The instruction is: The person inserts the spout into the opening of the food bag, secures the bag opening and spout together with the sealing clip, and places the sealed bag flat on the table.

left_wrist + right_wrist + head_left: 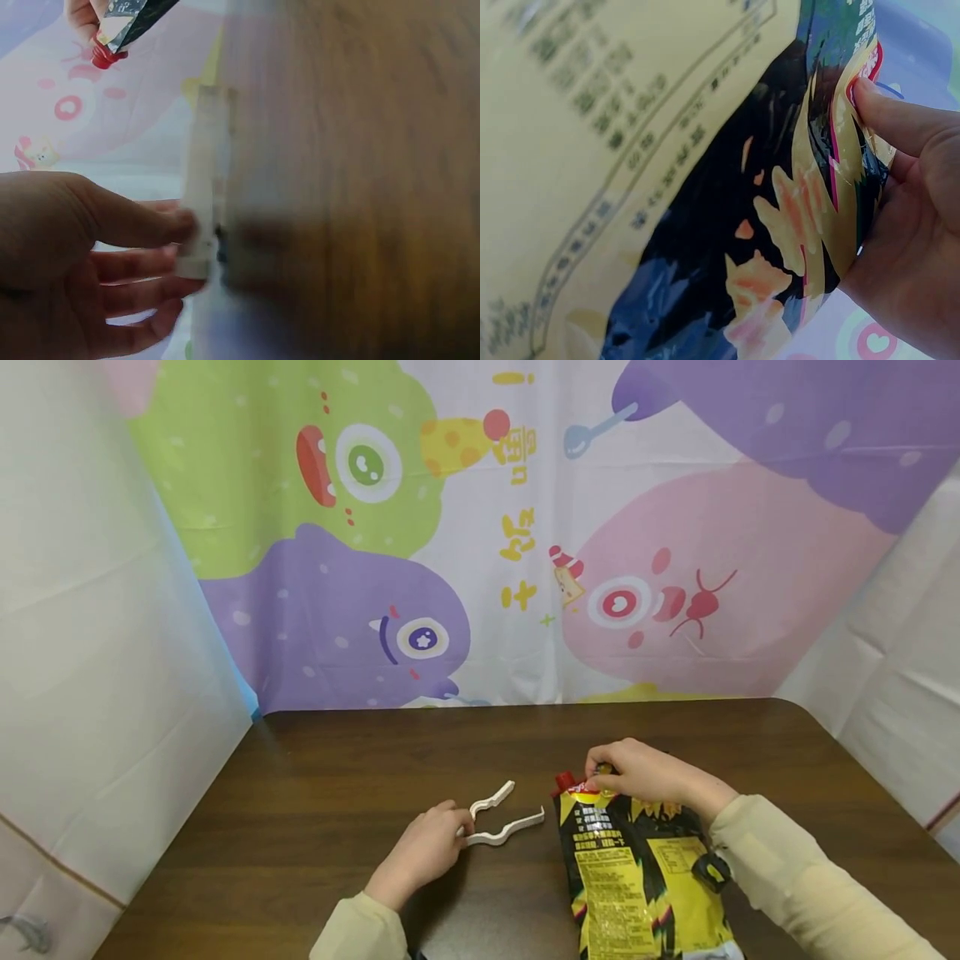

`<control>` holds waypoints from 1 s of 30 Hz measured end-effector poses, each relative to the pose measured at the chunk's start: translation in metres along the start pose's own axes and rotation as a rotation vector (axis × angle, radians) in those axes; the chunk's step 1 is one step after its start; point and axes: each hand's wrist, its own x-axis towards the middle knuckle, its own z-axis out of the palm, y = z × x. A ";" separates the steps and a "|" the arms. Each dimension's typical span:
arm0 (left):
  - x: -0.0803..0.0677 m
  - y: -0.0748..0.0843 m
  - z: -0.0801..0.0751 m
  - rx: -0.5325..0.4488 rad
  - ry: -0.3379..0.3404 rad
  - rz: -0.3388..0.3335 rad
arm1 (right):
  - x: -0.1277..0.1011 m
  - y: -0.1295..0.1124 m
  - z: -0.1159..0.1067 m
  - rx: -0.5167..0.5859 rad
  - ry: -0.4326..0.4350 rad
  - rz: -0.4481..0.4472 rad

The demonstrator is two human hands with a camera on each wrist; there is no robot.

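My left hand (431, 847) pinches the hinged end of a white clip (504, 837) between thumb and fingers. The clip's two wavy arms stand spread toward the right, and the nearer one has a small hooked tip. Blurred in the left wrist view, the clip (201, 180) appears edge-on. A black and yellow printed pouch (615, 893) hangs from my right hand (637, 772), which grips its top edge. At the pouch's top left corner is a red cap (565, 781). In the right wrist view the thumb presses on the pouch's edge; the other fingertips are hidden behind it.
Both hands are over a brown wooden table (315, 827). A printed cartoon curtain (510, 652) hangs behind its far edge, and pale cloth walls (112, 610) stand at the sides. A small black device (711, 872) sits at the right wrist.
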 end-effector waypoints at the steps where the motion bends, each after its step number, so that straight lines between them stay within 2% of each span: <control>1: 0.001 0.000 0.000 -0.001 0.027 -0.003 | 0.000 0.000 0.000 -0.001 0.001 0.000; 4: 0.002 0.001 0.000 -0.005 0.110 -0.016 | 0.000 -0.001 -0.001 -0.003 0.001 0.005; 6: 0.003 0.001 0.000 -0.009 0.136 -0.025 | 0.000 -0.001 -0.001 -0.001 -0.001 0.010; 13: 0.003 0.001 -0.001 -0.058 0.129 -0.073 | -0.001 -0.001 0.000 0.012 -0.004 0.022; 18: 0.004 0.002 -0.003 -0.112 0.140 -0.061 | -0.001 0.001 0.001 0.015 -0.008 0.019; 22: 0.006 0.002 -0.004 -0.195 0.126 -0.054 | -0.001 0.001 0.001 0.016 -0.010 0.011; 30: 0.008 0.006 -0.005 -0.350 0.097 -0.084 | -0.001 0.001 0.001 0.006 -0.001 -0.007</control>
